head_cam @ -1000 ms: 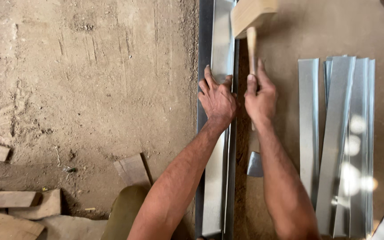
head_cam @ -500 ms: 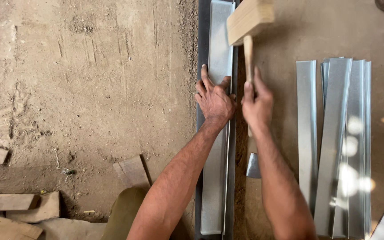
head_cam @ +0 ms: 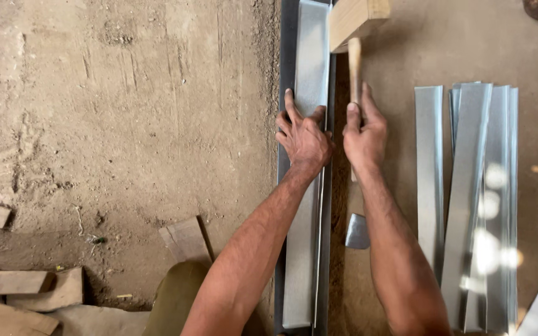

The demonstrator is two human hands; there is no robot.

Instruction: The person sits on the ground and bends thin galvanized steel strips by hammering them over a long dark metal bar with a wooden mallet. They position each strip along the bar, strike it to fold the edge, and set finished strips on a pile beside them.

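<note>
My left hand (head_cam: 304, 135) lies flat with fingers spread on a long sheet-metal strip (head_cam: 311, 56) that rests on a dark steel angle bar (head_cam: 286, 43) running away from me. My right hand (head_cam: 364, 134) is closed around the handle of a wooden mallet (head_cam: 355, 18), whose pale block head sits over the strip's right edge near the top of the view. The two hands are side by side, a little apart.
A stack of several bright metal strips (head_cam: 468, 186) lies to the right on the ground. A small metal offcut (head_cam: 357, 231) sits between my forearms. Wood scraps (head_cam: 7, 283) and a short board (head_cam: 185, 239) lie on the dirt at lower left.
The mallet head has come down and nearer over the strip's right edge. Both hands have shifted slightly toward me along the strip.
</note>
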